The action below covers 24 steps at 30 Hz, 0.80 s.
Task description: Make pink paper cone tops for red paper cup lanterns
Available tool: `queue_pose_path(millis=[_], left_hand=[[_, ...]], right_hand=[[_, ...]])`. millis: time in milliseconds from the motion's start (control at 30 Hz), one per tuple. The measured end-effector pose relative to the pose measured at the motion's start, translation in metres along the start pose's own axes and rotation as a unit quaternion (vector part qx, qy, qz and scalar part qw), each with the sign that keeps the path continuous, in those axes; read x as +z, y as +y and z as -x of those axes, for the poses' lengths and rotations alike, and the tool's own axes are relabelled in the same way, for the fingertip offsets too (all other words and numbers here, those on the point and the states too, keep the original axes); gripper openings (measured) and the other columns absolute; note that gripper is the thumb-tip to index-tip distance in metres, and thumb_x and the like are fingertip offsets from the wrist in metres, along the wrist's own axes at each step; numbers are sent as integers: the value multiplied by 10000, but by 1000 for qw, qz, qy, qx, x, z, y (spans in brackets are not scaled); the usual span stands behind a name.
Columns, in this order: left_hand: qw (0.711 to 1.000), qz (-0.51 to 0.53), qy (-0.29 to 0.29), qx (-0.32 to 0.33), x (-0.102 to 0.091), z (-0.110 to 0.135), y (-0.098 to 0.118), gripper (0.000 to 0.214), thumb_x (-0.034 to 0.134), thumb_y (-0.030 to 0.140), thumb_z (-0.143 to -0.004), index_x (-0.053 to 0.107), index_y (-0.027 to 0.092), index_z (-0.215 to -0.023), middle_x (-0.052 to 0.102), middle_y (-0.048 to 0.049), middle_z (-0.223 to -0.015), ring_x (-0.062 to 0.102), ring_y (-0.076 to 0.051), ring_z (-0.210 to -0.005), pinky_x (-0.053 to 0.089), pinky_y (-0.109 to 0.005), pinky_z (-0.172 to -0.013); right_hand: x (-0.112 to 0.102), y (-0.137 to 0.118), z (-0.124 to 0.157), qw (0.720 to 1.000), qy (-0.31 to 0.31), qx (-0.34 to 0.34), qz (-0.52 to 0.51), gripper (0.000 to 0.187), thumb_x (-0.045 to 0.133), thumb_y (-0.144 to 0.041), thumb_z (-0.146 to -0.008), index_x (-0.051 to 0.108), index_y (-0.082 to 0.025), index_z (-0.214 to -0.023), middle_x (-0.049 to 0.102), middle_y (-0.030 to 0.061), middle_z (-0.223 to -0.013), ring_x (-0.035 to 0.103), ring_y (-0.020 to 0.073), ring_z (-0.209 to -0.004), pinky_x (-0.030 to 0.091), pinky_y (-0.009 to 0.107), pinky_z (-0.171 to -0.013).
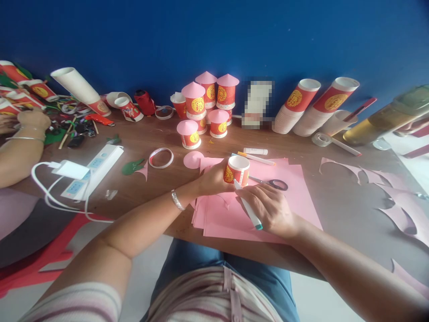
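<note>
My left hand point(210, 179) is closed around a red paper cup point(237, 170) with a gold emblem, holding it mouth-up on a stack of pink paper point(288, 201). My right hand point(270, 206) grips a white marker with a teal end point(248, 209), its tip against the base of the cup. Black-handled scissors point(273, 183) lie on the pink paper just right of the cup. A cut pink paper circle point(193, 159) lies left of the cup.
Several red cups with pink cone lids point(208, 105) stand by the blue wall. Stacks of cups point(303, 112) lie at the right, tape rings point(161, 158), a glue stick point(255, 151), a white power strip point(92, 172), pink scraps point(395, 197). Another person's arm point(20, 143) rests at the left.
</note>
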State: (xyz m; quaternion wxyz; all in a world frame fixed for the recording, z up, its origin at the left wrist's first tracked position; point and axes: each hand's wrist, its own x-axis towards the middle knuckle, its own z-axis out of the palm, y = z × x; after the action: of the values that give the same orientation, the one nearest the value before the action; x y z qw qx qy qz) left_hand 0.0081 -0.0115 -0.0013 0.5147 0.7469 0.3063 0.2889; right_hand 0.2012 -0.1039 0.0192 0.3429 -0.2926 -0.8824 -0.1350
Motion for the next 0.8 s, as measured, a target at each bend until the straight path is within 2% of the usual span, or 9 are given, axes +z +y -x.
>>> queue_pose_path(millis=[133,333,567,800], left_hand=[[1000,-5,-19,-9,-1,0,0,468,827,416,-738,590,188,-1070,682,-85,-1125,660,-254,-1017,554,-370,-854],[1000,8,-14,-25,0,0,-2,522,824,393,-736,552,185,-1129,682,-82,-1142,661,-247,-1046,557,-356,-865],[998,53,-22,-38,-2,-2,4,410,812,277,-734,565,174,-1045,680,-44,-994,655,-196,-910,552,-324,-794],[994,95,-47,-10,-2,-3,8,274,774,238,-778,593,173,-973,650,-12,-890,606,-147,-814,508,-263,-719]], right_hand=[[0,0,0,1000,-2,4,-7,333,423,-47,-987,551,-97,-1290,724,105,-874,688,212,-713,539,339,-613],[-1,1,1,1000,-6,6,-16,343,422,-42,-989,559,-80,-1301,729,115,-892,701,216,-748,557,336,-636],[-2,5,3,1000,-3,12,-16,360,429,-41,-977,584,-95,-1297,730,113,-895,692,216,-731,547,339,-616],[-3,7,6,1000,-1,13,-14,336,430,-54,-979,586,-87,-1275,731,119,-897,711,224,-771,570,347,-647]])
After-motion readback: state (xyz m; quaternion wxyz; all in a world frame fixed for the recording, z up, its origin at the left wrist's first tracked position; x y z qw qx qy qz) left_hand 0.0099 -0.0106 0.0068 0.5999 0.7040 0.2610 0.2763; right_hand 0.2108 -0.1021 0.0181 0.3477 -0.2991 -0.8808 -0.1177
